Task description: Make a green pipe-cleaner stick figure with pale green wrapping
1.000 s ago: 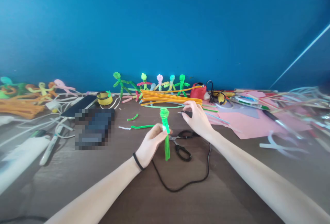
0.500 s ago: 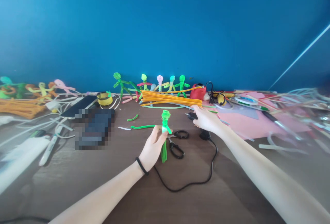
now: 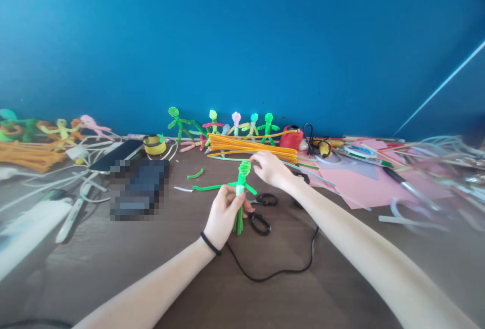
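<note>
My left hand is closed round the middle of a green pipe cleaner figure and holds it upright. The figure has a coiled head, a pale band at its middle, short side pieces and legs hanging below the fingers. My right hand is just right of the figure's head, its fingers curled but apart; I see nothing between them. Behind the left hand lie black-handled scissors. A green pipe cleaner piece reaches out left of the hand, and a shorter green scrap lies beyond it.
A bundle of orange pipe cleaners lies at the back, with several finished figures against the blue wall. Phones and white cables are left. Pink paper lies right. A black cord loops in front.
My right hand has moved left from the black object by the cord to beside the figure's head. The figure has tilted slightly in my left hand, and its short right-hand piece sticks out more.
</note>
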